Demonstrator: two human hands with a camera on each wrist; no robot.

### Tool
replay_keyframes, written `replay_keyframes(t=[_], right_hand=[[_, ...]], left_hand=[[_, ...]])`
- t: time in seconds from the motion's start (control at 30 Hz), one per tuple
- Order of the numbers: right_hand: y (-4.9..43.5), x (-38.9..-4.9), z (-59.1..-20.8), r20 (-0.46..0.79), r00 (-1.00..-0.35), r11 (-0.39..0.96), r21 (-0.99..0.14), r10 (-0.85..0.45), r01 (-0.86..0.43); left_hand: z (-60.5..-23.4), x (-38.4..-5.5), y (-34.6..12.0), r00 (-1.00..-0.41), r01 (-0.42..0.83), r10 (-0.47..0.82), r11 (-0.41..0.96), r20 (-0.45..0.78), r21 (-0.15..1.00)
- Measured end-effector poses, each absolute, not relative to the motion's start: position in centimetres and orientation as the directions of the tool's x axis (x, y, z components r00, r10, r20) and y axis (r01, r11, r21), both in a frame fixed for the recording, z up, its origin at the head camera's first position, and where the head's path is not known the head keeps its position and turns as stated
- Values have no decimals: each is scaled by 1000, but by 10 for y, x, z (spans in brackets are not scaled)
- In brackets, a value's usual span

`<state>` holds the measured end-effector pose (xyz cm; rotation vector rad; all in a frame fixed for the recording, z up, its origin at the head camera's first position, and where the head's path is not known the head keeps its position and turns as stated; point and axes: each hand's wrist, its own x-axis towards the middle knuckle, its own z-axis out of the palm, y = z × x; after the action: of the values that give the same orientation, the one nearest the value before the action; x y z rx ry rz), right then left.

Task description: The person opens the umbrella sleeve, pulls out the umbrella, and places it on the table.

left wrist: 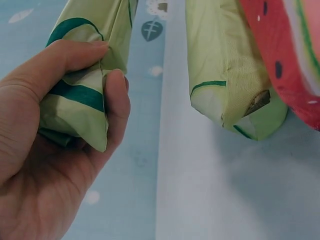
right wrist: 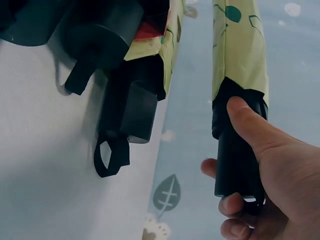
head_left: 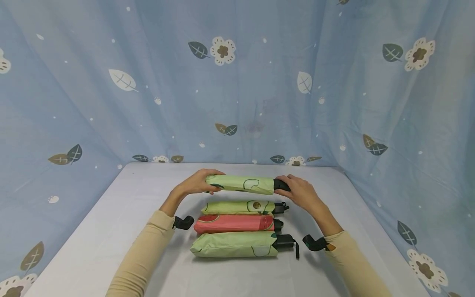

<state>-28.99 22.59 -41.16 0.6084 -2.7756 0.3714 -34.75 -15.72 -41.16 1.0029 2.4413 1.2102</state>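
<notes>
A folded light green umbrella (head_left: 241, 184) is held level between both hands, behind a row of other umbrellas. My left hand (head_left: 200, 181) pinches its cloth end, thumb on top and fingers beneath, as the left wrist view shows. Around its black handle (right wrist: 237, 155) curls my right hand (head_left: 300, 192). Nearest to the held one lies a yellow-green umbrella (head_left: 237, 207) with an avocado print. In front of that is a red watermelon-print umbrella (head_left: 233, 223), then a larger light green umbrella (head_left: 233, 244) with a black handle and strap.
The umbrellas lie side by side on a white table (head_left: 148, 181), handles to the right. A blue curtain (head_left: 237, 103) with leaf and flower prints hangs behind and along both sides. Black wrist devices (head_left: 314, 243) sit at both sleeves.
</notes>
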Motion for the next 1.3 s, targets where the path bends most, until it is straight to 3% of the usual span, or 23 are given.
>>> replay_keyframes(t=[0.63,1.3], right_hand=[[233,-297,-433,495,-763,790,-219,-415,-572],[246,-295,-437,531,-752,786,-234,-390,-573]], left_hand=[[-412,-349,-158,-761,515,645,540,66,665],[-416,-343,-164,-772,523,629,542,94,658]])
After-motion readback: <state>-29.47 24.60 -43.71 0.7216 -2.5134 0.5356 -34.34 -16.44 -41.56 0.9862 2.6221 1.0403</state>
